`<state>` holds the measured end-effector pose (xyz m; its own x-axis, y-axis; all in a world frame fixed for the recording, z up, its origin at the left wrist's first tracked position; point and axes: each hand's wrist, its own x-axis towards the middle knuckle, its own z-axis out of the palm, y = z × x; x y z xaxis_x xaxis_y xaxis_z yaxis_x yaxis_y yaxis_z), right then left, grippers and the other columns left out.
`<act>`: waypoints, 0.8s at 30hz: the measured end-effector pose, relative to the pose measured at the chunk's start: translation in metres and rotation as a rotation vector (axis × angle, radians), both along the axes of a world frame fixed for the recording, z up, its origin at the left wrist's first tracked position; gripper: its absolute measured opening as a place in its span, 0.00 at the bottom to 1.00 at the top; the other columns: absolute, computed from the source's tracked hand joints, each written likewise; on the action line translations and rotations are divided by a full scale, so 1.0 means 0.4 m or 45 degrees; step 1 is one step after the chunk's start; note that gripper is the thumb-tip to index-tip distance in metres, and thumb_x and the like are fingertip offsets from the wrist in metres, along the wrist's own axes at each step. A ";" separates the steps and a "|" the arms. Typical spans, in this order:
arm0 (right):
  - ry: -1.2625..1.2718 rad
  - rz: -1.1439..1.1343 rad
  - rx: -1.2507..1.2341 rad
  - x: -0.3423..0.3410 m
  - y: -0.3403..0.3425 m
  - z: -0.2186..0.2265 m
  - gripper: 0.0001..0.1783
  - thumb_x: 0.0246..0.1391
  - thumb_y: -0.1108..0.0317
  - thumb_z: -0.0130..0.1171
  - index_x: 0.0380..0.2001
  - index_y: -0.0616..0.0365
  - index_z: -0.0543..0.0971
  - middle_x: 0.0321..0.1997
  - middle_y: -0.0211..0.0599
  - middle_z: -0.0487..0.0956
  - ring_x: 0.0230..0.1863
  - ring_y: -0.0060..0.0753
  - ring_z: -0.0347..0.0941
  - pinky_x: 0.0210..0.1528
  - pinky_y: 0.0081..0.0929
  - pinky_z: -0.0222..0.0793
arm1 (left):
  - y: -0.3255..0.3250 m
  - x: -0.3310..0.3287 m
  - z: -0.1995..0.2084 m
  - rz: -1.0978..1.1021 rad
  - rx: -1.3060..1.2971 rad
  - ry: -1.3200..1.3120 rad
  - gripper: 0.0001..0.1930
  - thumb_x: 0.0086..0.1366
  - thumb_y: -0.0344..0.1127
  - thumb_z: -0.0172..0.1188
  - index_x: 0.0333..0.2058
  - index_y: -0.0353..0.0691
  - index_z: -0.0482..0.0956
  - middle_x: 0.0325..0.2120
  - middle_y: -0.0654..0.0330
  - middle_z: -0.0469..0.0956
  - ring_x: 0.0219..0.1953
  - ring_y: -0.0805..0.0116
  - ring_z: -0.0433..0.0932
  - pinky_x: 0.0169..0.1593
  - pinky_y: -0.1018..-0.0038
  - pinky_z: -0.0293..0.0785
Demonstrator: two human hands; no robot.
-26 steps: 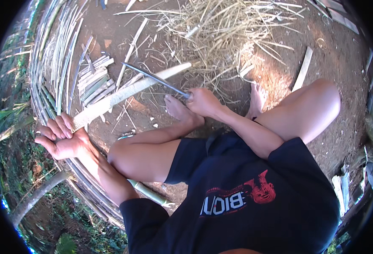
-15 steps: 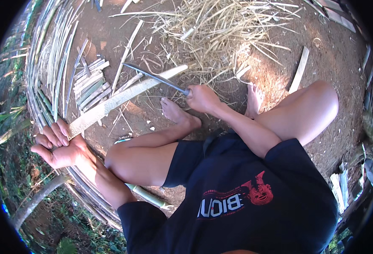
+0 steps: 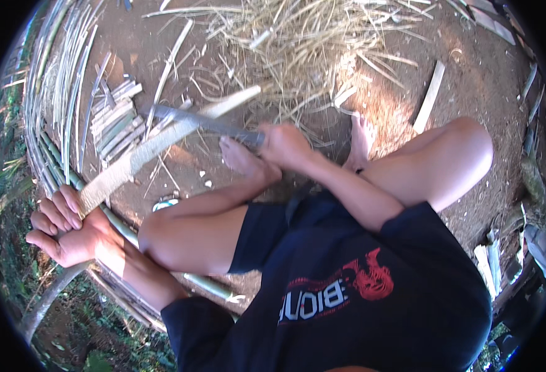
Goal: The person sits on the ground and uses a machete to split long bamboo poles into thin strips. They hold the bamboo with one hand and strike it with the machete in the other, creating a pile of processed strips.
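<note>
- One pale strip slants across the view from 9 o'clock to just short of 12; its far end nears the fringe of the loose shavings at 12 to 1, its near end lies in the left hand.
- One knife, blurred, has its blade across the strip, pointing to 10; whether its edge touches the wood, I cannot tell.
- Brown earth spreads from 1 to 3 o'clock, wider than the patch between the strip and the two bare feet.
- Greenery edges the ground from 7 to 9, just beyond the left hand.
- Left hand, toward 9: four fingers curled over the strip's end, thumb jutting outward.
- Right hand, just above centre toward 12: fist closed round the knife's handle, which it mostly hides.
- One lone slat lies at 2; one green pole at 7.
- Several short slats, overlapping too much for a sure count, are stacked at 10; many long thin rods lie farther out.
</note>
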<state>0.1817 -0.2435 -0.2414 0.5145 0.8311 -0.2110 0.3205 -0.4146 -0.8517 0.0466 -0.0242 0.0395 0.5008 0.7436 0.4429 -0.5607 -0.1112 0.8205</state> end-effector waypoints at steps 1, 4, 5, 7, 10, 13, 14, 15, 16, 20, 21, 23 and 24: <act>0.055 -0.140 -0.193 0.011 0.005 -0.060 0.11 0.44 0.65 0.54 0.28 0.60 0.80 0.25 0.57 0.78 0.31 0.58 0.77 0.37 0.47 0.74 | 0.006 -0.005 -0.004 0.015 0.024 0.042 0.24 0.68 0.51 0.49 0.15 0.48 0.57 0.09 0.69 0.52 0.11 0.77 0.49 0.19 0.79 0.52; 0.114 -0.051 -0.298 0.096 0.006 -0.119 0.12 0.47 0.65 0.54 0.30 0.62 0.81 0.26 0.58 0.78 0.31 0.57 0.77 0.37 0.46 0.74 | 0.018 0.002 0.010 0.031 0.028 0.023 0.23 0.68 0.50 0.49 0.16 0.48 0.58 0.09 0.68 0.52 0.11 0.77 0.49 0.20 0.78 0.52; 0.075 0.056 -0.295 0.062 -0.017 -0.096 0.13 0.48 0.65 0.53 0.30 0.63 0.81 0.27 0.58 0.79 0.31 0.57 0.78 0.37 0.46 0.74 | 0.019 -0.019 -0.002 0.050 -0.014 0.033 0.23 0.68 0.50 0.49 0.16 0.48 0.58 0.09 0.68 0.52 0.11 0.77 0.49 0.20 0.78 0.52; 0.175 0.007 -0.301 0.025 -0.024 -0.072 0.13 0.48 0.65 0.53 0.32 0.62 0.81 0.28 0.57 0.79 0.31 0.56 0.78 0.37 0.45 0.74 | 0.038 -0.030 -0.015 -0.009 -0.024 0.017 0.23 0.68 0.50 0.49 0.16 0.48 0.59 0.09 0.67 0.52 0.11 0.76 0.50 0.20 0.77 0.52; 0.056 -0.145 -0.381 0.034 -0.012 -0.117 0.14 0.48 0.64 0.53 0.32 0.63 0.81 0.27 0.55 0.79 0.31 0.54 0.78 0.36 0.44 0.75 | 0.021 -0.006 -0.002 -0.049 -0.024 -0.003 0.23 0.67 0.50 0.50 0.16 0.48 0.59 0.09 0.68 0.51 0.11 0.76 0.51 0.20 0.78 0.52; 0.259 -0.080 -0.582 0.098 -0.046 -0.152 0.16 0.51 0.62 0.49 0.30 0.63 0.80 0.31 0.59 0.79 0.36 0.55 0.78 0.41 0.47 0.72 | 0.022 -0.028 -0.009 0.000 -0.007 0.061 0.23 0.68 0.49 0.49 0.16 0.48 0.59 0.09 0.68 0.51 0.11 0.76 0.51 0.20 0.77 0.53; 0.188 -0.010 -0.519 0.097 -0.037 -0.140 0.16 0.51 0.62 0.49 0.30 0.63 0.80 0.31 0.59 0.79 0.36 0.55 0.78 0.41 0.47 0.72 | 0.033 -0.036 -0.007 -0.175 -0.063 0.002 0.22 0.68 0.49 0.48 0.16 0.48 0.60 0.10 0.68 0.52 0.11 0.76 0.51 0.21 0.77 0.53; 0.117 0.061 -0.459 0.090 -0.022 -0.126 0.15 0.51 0.62 0.49 0.30 0.63 0.80 0.31 0.59 0.79 0.36 0.54 0.78 0.40 0.47 0.72 | 0.050 -0.028 -0.002 -0.114 -0.027 0.009 0.22 0.68 0.49 0.48 0.16 0.48 0.60 0.10 0.68 0.52 0.11 0.77 0.52 0.22 0.77 0.54; 0.099 -0.052 -0.304 0.080 -0.012 -0.115 0.15 0.50 0.62 0.50 0.27 0.64 0.80 0.29 0.57 0.79 0.34 0.56 0.77 0.40 0.48 0.72 | 0.053 -0.026 -0.007 -0.101 -0.025 -0.003 0.22 0.68 0.49 0.48 0.16 0.48 0.60 0.10 0.68 0.52 0.11 0.77 0.52 0.22 0.77 0.55; 0.160 -0.086 -0.605 0.087 -0.057 -0.300 0.13 0.45 0.63 0.54 0.31 0.59 0.81 0.26 0.54 0.79 0.33 0.55 0.78 0.38 0.46 0.74 | 0.074 -0.037 -0.013 -0.157 -0.096 0.008 0.22 0.67 0.49 0.49 0.15 0.48 0.59 0.10 0.68 0.52 0.11 0.76 0.51 0.21 0.76 0.54; 0.007 -0.013 -0.570 0.127 -0.087 -0.321 0.14 0.45 0.63 0.53 0.31 0.59 0.81 0.25 0.53 0.79 0.31 0.53 0.78 0.36 0.47 0.74 | 0.088 -0.039 -0.010 -0.197 -0.102 -0.020 0.23 0.68 0.49 0.49 0.15 0.48 0.59 0.09 0.68 0.52 0.10 0.76 0.51 0.21 0.76 0.54; 0.258 -0.162 -0.692 0.130 -0.083 -0.294 0.14 0.46 0.64 0.51 0.32 0.59 0.81 0.26 0.51 0.79 0.30 0.52 0.78 0.37 0.46 0.74 | 0.077 -0.033 -0.013 -0.119 -0.064 -0.003 0.22 0.67 0.47 0.48 0.15 0.49 0.57 0.09 0.68 0.51 0.11 0.75 0.49 0.21 0.77 0.52; 0.203 -0.112 -0.599 0.114 -0.071 -0.277 0.14 0.46 0.64 0.51 0.32 0.60 0.81 0.27 0.52 0.79 0.30 0.52 0.78 0.37 0.46 0.74 | 0.097 -0.035 -0.009 -0.084 -0.062 0.007 0.22 0.68 0.46 0.46 0.16 0.48 0.57 0.09 0.68 0.50 0.10 0.76 0.48 0.20 0.77 0.52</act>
